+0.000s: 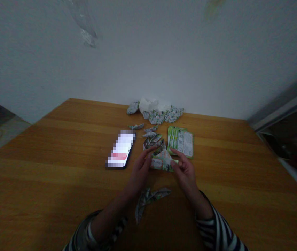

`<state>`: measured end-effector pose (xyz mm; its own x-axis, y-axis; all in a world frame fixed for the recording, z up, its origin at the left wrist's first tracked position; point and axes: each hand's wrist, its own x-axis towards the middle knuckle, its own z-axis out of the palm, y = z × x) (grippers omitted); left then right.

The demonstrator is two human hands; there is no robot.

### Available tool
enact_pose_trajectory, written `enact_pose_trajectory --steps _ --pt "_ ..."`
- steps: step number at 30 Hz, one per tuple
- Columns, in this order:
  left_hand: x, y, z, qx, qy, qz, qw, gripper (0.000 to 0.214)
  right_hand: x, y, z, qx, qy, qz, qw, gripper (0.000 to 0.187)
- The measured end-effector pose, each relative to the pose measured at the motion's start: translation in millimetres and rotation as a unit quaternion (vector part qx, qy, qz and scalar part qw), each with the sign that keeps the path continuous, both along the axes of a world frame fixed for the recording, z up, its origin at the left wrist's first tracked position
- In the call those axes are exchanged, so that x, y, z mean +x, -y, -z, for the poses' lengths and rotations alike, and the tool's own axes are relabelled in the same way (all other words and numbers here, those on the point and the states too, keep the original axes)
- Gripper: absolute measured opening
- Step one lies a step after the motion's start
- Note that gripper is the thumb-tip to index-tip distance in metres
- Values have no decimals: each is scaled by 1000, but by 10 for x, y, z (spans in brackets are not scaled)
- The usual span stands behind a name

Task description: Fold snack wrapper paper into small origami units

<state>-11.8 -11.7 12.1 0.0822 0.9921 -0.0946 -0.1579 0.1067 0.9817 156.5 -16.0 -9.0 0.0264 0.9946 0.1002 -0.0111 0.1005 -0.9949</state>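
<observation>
My left hand (141, 170) and my right hand (183, 170) both pinch a folded piece of green-and-white printed paper (162, 161) just above the wooden table (59, 164). The left fingertips hold its upper left edge. My right thumb and fingers close on its right edge. Two or three folded paper pieces (149, 198) lie on the table between my forearms. More small folded pieces (150, 137) sit just beyond the held paper. A stack of flat printed sheets (181, 140) lies to the right of them.
A phone (121, 150) with a lit screen lies left of my hands. A heap of crumpled and folded printed paper (156, 112) rests at the table's far edge against the white wall. The table's right edge (281, 167) borders a dark frame.
</observation>
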Motion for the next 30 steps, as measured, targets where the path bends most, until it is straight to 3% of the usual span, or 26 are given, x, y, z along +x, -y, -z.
enact_pose_trajectory --steps 6,11,13,17,21,26,30 --pt "-6 -20 33 37 -9 -16 999 47 13 -11 33 6 0 33 999 34" --pt "-27 -8 5 52 -100 51 992 19 47 -41 40 12 15 21 1000 12" --pt "-37 -8 -18 29 -101 54 993 19 53 -49 26 3 3 -4 1000 14" --pt "-80 -37 -31 -21 -66 69 995 37 65 -49 14 -2 -9 -48 999 28" --pt "-135 -78 11 -34 -57 92 994 45 102 -51 45 12 26 -60 998 33" --pt "-145 -72 116 63 -188 66 978 31 155 -44 87 88 166 -14 982 18" --pt "-144 -29 149 210 -305 42 928 25 159 0 46 174 264 19 948 15"
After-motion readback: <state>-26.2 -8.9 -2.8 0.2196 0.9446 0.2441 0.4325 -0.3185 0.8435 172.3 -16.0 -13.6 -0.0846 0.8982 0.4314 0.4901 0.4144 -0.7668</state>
